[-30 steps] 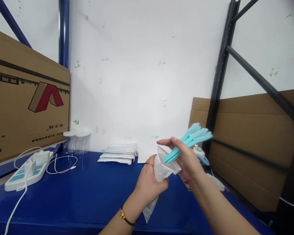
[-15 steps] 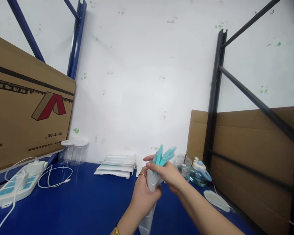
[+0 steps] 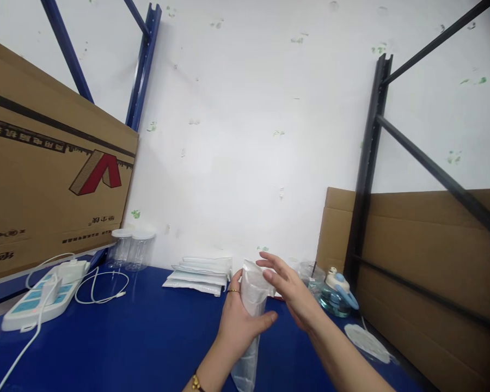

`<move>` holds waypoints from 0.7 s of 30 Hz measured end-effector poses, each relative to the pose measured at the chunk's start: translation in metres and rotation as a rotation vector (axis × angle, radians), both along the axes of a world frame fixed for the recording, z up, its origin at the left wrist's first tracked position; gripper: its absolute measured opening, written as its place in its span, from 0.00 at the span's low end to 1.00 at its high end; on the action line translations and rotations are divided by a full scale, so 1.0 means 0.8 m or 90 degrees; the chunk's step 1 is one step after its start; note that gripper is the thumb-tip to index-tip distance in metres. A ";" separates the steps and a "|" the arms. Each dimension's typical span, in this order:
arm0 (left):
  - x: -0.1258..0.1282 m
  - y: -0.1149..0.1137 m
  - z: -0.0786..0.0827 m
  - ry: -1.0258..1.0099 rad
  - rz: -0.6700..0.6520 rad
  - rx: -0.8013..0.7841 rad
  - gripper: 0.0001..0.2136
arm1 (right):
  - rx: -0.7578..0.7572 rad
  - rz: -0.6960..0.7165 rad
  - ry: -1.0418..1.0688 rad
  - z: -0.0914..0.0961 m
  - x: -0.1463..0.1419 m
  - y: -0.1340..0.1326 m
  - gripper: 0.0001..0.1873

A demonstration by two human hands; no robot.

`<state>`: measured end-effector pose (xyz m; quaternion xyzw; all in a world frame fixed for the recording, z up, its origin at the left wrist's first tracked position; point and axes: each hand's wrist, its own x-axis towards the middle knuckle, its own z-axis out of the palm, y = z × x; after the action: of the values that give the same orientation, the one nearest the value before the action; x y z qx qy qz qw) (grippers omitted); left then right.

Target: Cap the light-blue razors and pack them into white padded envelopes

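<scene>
A long, translucent whitish plastic bag [image 3: 253, 291] stands roughly upright in front of me. My left hand [image 3: 239, 318] is wrapped round its middle, with the thumb across the front. The bag's lower end hangs below that hand, over the blue table. My right hand [image 3: 288, 286] is at the bag's upper right edge, fingers stretched out and apart; whether its fingertips touch the plastic I cannot tell. No turquoise pieces show above the bag's top now. What the bag contains cannot be made out through the plastic.
White flat packets [image 3: 200, 275] lie stacked on the blue table [image 3: 147, 337]. Lidded clear jars [image 3: 141, 250], a power strip [image 3: 44, 294] and a white cable are left. A clear cup [image 3: 311, 272], a blue-handled bottle [image 3: 337, 294] and a white round pad [image 3: 367, 342] are right.
The turquoise pieces that stuck out of the bag's top are out of sight. My right hand has loosened, its fingers now stretched out. The view has shifted slightly.
</scene>
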<state>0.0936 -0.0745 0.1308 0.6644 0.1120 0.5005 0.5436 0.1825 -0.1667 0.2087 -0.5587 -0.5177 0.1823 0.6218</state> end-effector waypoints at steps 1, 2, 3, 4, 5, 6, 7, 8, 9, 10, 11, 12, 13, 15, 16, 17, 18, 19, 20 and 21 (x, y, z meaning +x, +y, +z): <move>-0.001 0.002 -0.004 -0.035 -0.034 -0.028 0.47 | 0.003 0.003 -0.006 -0.009 0.001 -0.001 0.32; -0.002 0.005 -0.009 -0.071 -0.075 -0.057 0.47 | 0.007 0.014 -0.015 -0.019 0.002 -0.001 0.35; -0.003 0.007 -0.014 -0.102 -0.117 -0.086 0.45 | 0.016 0.025 -0.027 -0.028 0.002 0.000 0.36; -0.004 0.010 -0.019 -0.119 -0.164 -0.112 0.40 | 0.029 0.029 -0.038 -0.036 0.002 0.001 0.37; -0.004 0.013 -0.024 -0.118 -0.213 -0.134 0.34 | 0.040 0.025 -0.046 -0.043 0.001 0.003 0.35; -0.005 0.017 -0.028 -0.101 -0.262 -0.149 0.29 | 0.050 0.014 -0.051 -0.047 0.000 0.004 0.33; -0.006 0.020 -0.031 -0.077 -0.309 -0.156 0.25 | 0.056 -0.004 -0.051 -0.049 0.000 0.004 0.31; -0.007 0.025 -0.034 -0.053 -0.351 -0.157 0.23 | 0.060 -0.020 -0.050 -0.049 0.000 0.004 0.28; -0.009 0.029 -0.036 -0.034 -0.385 -0.153 0.23 | 0.059 -0.029 -0.052 -0.048 0.000 0.004 0.26; -0.010 0.033 -0.038 -0.020 -0.413 -0.150 0.23 | 0.055 -0.029 -0.059 -0.046 0.001 0.002 0.25; -0.012 0.037 -0.040 -0.008 -0.439 -0.152 0.25 | 0.051 -0.024 -0.072 -0.044 0.002 0.000 0.24; -0.014 0.040 -0.041 0.005 -0.464 -0.157 0.25 | 0.046 -0.019 -0.088 -0.041 0.003 -0.002 0.22; -0.015 0.042 -0.041 0.018 -0.488 -0.167 0.26 | 0.040 -0.014 -0.104 -0.039 0.004 -0.005 0.21; -0.018 0.041 -0.042 0.032 -0.525 -0.197 0.26 | 0.033 0.008 -0.130 -0.036 0.007 -0.011 0.22; -0.019 0.039 -0.043 0.031 -0.539 -0.216 0.26 | 0.033 0.034 -0.145 -0.035 0.009 -0.015 0.24; -0.020 0.036 -0.045 0.027 -0.555 -0.239 0.26 | 0.033 0.066 -0.169 -0.034 0.010 -0.020 0.29; -0.021 0.032 -0.048 0.024 -0.578 -0.266 0.27 | 0.033 0.096 -0.204 -0.033 0.012 -0.025 0.34; -0.022 0.028 -0.052 0.028 -0.608 -0.294 0.28 | 0.031 0.117 -0.248 -0.032 0.013 -0.031 0.39; -0.023 0.024 -0.058 0.041 -0.644 -0.321 0.28 | 0.027 0.125 -0.297 -0.030 0.014 -0.037 0.42; -0.024 0.021 -0.065 0.060 -0.679 -0.348 0.28 | 0.018 0.122 -0.344 -0.028 0.014 -0.044 0.42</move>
<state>0.0746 -0.0575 0.0789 0.4868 -0.0884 0.0816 0.8652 0.1936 -0.2018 0.1861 -0.5271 -0.7174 0.0773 0.4489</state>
